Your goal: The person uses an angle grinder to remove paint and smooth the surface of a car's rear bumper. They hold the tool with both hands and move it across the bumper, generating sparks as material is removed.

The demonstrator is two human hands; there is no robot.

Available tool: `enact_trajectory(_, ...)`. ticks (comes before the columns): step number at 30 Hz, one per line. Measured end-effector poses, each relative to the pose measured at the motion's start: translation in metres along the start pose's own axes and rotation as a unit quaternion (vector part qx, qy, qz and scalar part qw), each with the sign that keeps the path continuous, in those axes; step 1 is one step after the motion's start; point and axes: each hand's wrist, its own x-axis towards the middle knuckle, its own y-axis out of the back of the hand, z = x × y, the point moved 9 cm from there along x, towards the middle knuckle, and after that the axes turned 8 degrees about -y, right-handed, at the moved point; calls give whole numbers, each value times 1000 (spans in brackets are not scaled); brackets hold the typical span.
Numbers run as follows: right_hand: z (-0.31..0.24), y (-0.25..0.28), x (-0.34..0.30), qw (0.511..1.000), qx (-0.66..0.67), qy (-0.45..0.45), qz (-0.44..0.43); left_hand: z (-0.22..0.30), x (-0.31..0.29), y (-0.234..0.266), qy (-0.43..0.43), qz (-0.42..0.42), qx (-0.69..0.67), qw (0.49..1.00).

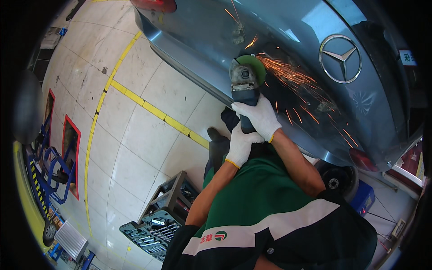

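Note:
An angle grinder (pixel 245 93) with a green disc (pixel 257 68) points away from me over the rear of a grey-blue car (pixel 193 27). Orange sparks (pixel 288 72) stream from the disc to the right across a dark area of the bodywork. My right hand (pixel 262 116), in a white knit glove, is closed around the grinder's body behind its metal head. Nearer to me, my left hand (pixel 243 143) wears the same kind of glove and wraps round the rear of the grinder. The exact spot where the disc meets the car is hard to make out.
An open socket set case (pixel 153 231) lies on a cart (pixel 168 191) at lower left. On the right are a wheel (pixel 335 182) and a blue box (pixel 362 198). Yellow floor lines (pixel 148 105) cross the tiles; a blue metal frame (pixel 56 166) stands far left.

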Motion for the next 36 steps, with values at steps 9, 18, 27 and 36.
enact_trajectory(9,-4,-1,0,1000,-10,8,-4,-2,2,0,-7,-3,-7,1000)
enact_trajectory(18,-6,-4,-3,1000,15,1,-19,-1,3,2,-17,-5,12,1000)
enact_trajectory(27,-7,-5,-2,999,25,0,-22,1,2,1,-9,-11,8,1000)
enact_trajectory(36,-5,-4,-3,1000,18,-3,-18,2,3,0,-12,-9,3,1000)
